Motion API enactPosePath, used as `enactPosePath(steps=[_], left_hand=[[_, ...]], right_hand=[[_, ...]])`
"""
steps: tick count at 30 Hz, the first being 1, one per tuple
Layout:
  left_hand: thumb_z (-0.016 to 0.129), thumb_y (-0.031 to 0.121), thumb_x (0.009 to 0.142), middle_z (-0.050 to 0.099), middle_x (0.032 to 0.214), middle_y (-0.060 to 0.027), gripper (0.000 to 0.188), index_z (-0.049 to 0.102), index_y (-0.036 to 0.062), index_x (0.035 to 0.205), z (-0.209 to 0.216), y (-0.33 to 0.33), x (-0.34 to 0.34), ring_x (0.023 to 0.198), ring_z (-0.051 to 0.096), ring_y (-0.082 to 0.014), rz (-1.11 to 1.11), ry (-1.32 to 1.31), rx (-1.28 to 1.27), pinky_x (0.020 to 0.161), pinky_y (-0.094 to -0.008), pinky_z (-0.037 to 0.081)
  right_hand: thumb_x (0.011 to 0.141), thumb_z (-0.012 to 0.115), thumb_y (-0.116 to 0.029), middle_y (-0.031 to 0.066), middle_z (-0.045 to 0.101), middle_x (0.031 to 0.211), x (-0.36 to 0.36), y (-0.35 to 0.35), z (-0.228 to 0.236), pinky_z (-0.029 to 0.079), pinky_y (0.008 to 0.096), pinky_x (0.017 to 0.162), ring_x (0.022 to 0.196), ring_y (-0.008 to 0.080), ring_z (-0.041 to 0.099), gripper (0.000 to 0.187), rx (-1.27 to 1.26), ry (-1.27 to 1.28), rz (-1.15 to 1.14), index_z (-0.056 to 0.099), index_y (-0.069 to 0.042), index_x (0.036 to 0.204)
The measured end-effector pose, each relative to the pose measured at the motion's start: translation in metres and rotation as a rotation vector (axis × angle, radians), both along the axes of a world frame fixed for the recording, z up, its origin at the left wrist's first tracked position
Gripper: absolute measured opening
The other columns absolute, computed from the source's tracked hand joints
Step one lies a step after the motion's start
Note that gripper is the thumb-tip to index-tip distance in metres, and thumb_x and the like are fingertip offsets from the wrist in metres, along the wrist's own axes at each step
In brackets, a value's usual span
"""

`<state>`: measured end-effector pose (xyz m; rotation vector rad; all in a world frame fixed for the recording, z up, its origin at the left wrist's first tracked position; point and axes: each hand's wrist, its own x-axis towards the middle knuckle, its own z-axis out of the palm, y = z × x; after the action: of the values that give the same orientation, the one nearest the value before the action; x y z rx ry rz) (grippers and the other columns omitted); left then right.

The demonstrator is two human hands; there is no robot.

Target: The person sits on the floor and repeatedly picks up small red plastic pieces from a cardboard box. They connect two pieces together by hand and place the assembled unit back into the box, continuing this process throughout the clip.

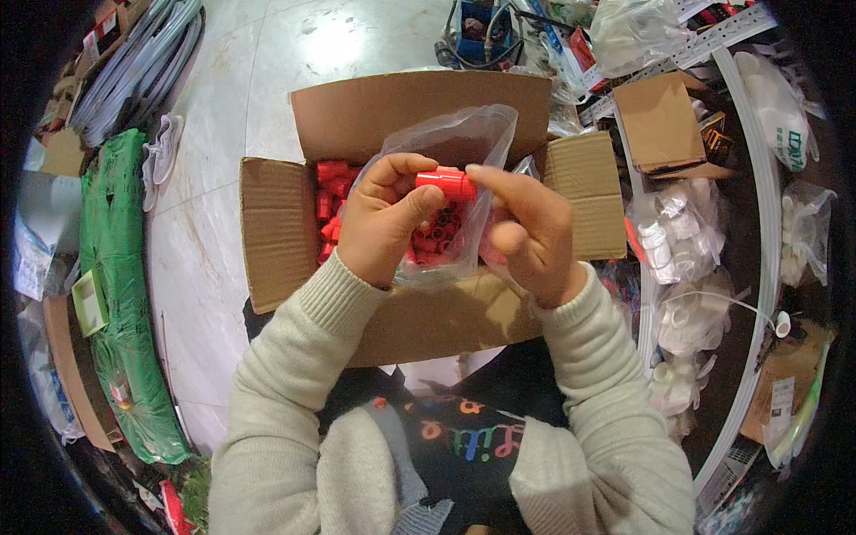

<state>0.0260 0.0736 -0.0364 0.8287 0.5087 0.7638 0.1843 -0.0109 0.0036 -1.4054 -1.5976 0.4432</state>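
Note:
My left hand (379,209) pinches a short red plastic pipe fitting (443,184) between thumb and fingers, above an open cardboard box (348,107). At the fitting's right end is the index fingertip of my right hand (539,227); its thumb stands apart and it grips nothing I can see. Loose red fittings (332,183) lie in the left part of the box. Beside them, a clear plastic bag (481,147) stands open with more small red parts (432,245) inside. My hands and the bag hide some of the contents.
A long green wrapped bundle (116,285) and coiled grey tubing (147,67) lie on the left, near white shoes (163,152). At right are a smaller cardboard box (660,125), bagged white fittings (678,232) and a metal rail (767,267). A blue crate (486,36) stands beyond the box.

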Motion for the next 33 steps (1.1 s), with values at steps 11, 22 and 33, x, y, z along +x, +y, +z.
enactPosePath(steps=[11, 22, 33], left_hand=[[0.062, 0.006, 0.079, 0.062, 0.093, -0.0073, 0.024, 0.051, 0.0046, 0.101, 0.002, 0.001, -0.003, 0.070, 0.054, -0.0063, -0.008, -0.065, -0.004, 0.058, -0.0182, 0.044], [0.064, 0.014, 0.079, 0.061, 0.093, -0.0081, 0.028, 0.052, 0.0052, 0.102, 0.005, 0.001, -0.009, 0.073, 0.057, -0.0105, -0.070, -0.101, 0.017, 0.060, -0.0208, 0.046], [0.059, 0.003, 0.081, 0.059, 0.088, -0.0030, 0.023, 0.053, 0.0007, 0.102, 0.044, 0.021, -0.072, 0.076, 0.055, -0.0081, 0.366, 0.358, 0.494, 0.068, -0.0195, 0.044]], right_hand=[[0.084, 0.045, -0.050, 0.0129, 0.057, 0.070, 0.004, 0.011, -0.017, 0.044, 0.0326, 0.056, 0.061, 0.0258, 0.055, 0.057, 0.030, -0.057, -0.045, 0.056, 0.000, 0.108], [0.083, 0.049, -0.047, 0.0172, 0.062, 0.083, 0.001, 0.006, -0.003, 0.047, 0.0339, 0.062, 0.073, 0.0318, 0.060, 0.052, 0.012, -0.087, -0.130, 0.060, 0.002, 0.096], [0.076, 0.053, -0.018, 0.0201, 0.056, 0.062, 0.033, -0.001, 0.000, 0.043, 0.0413, 0.054, 0.058, 0.0364, 0.055, 0.021, -0.345, -0.212, -0.180, 0.059, 0.001, 0.069]])
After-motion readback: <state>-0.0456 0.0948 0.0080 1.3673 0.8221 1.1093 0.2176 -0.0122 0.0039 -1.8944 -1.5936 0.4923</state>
